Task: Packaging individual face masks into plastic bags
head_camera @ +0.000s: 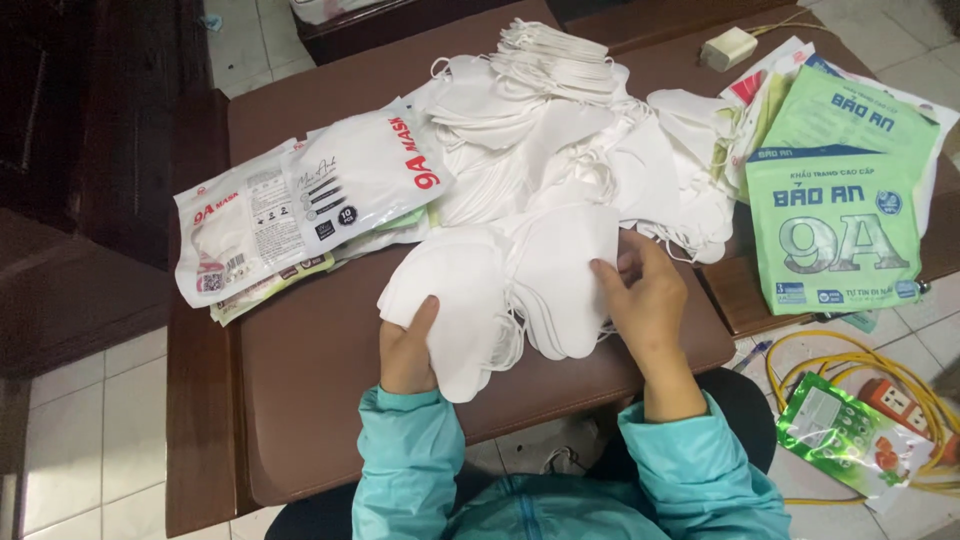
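Note:
My left hand (407,352) grips the near edge of a fanned stack of white face masks (470,300) lying on the brown table (310,400). My right hand (645,295) pinches the right side of the same stack, thumb on top of a mask. Behind the stack spreads a large loose heap of white masks (560,130) with ear loops showing. Both sleeves are teal.
Filled white mask packets (300,205) lie at the left of the table. Green mask bags (840,200) are stacked at the right. A white adapter box (728,48) sits at the far right corner. On the tiled floor lie yellow cable (850,350), a green packet (850,440) and an orange power strip (895,400).

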